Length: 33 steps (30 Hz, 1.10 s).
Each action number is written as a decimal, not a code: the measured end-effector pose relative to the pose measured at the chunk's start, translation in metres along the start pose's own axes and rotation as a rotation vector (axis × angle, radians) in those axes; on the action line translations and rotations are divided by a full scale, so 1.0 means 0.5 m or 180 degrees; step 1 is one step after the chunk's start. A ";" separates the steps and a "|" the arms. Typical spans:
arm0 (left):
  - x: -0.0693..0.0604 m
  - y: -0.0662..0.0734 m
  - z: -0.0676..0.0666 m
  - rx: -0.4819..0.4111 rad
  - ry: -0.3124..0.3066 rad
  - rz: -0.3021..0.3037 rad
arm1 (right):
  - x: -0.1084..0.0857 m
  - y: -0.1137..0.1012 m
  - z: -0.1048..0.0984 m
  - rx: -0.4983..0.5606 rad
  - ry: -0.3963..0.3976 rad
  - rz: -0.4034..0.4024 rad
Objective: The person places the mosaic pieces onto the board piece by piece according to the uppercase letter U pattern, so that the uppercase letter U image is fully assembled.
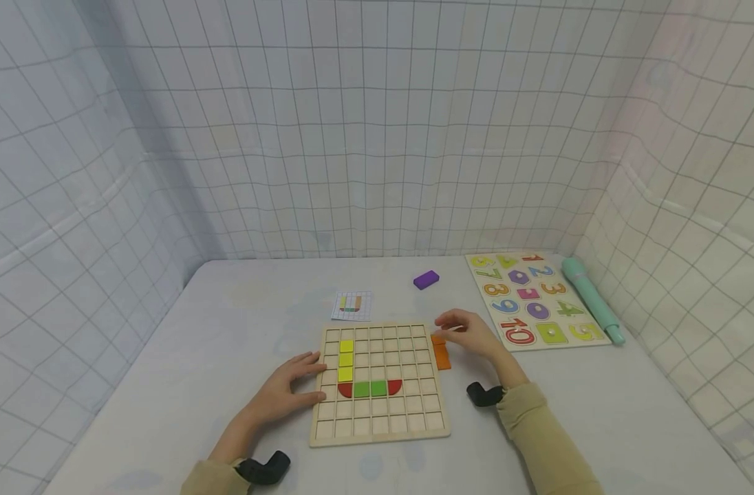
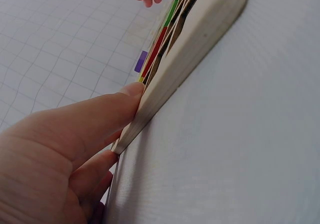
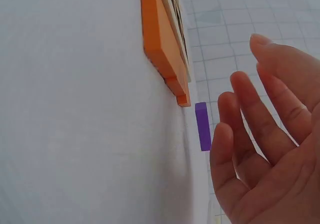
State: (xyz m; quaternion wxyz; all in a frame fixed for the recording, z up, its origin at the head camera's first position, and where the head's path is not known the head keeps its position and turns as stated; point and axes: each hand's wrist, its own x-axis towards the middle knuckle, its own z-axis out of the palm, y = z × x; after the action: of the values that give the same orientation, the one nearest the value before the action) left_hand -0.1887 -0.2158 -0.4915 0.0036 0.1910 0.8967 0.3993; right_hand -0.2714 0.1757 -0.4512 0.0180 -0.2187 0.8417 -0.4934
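Pale cloth walls (image 1: pixel 364 137) printed with a dark grid enclose a white table (image 1: pixel 234 316). On its near half lies a wooden grid board (image 1: pixel 380 425), whose middle serves as the clock centre. At two o'clock, well apart, lies a number puzzle (image 1: pixel 553 317), with a mint-green wand (image 1: pixel 594 302) along its three o'clock edge. At nine o'clock the left hand (image 1: pixel 283 390) rests on the board's rim, thumb and fingers extended rather than wrapped round it. At two o'clock the right hand (image 1: pixel 472 337) hangs above the table, loosely spread and empty. At eleven o'clock, just beyond the rim, lies a card (image 1: pixel 362 313) bearing a coloured U-shaped picture. Orange pieces (image 1: pixel 442 354) form a row just outside the board at two o'clock, near the right fingertips. Farther off at one o'clock sits a purple block (image 1: pixel 426 280). Inside the board, three yellow squares (image 1: pixel 346 359) stack at ten o'clock; below them runs a row with two green squares (image 1: pixel 362 389) between red rounded corner pieces (image 1: pixel 395 387)
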 end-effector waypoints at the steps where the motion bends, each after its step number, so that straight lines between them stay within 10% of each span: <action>1: 0.000 0.000 0.000 0.0007 0.0003 0.0003 | 0.002 0.013 0.001 0.0006 0.0025 0.0017; 11: 0.000 -0.001 -0.001 0.0017 0.0016 0.0021 | 0.007 0.081 0.011 -0.0030 0.0088 0.0461; 33: 0.001 -0.002 0.001 0.0046 -0.0006 -0.0027 | 0.000 0.095 0.018 -0.0097 0.0128 0.0402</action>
State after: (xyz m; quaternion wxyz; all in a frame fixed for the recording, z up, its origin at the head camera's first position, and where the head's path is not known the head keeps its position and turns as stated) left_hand -0.1893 -0.2161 -0.4923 0.0047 0.1875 0.9004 0.3926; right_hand -0.2858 0.1882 -0.4954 0.0289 -0.1554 0.8614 -0.4828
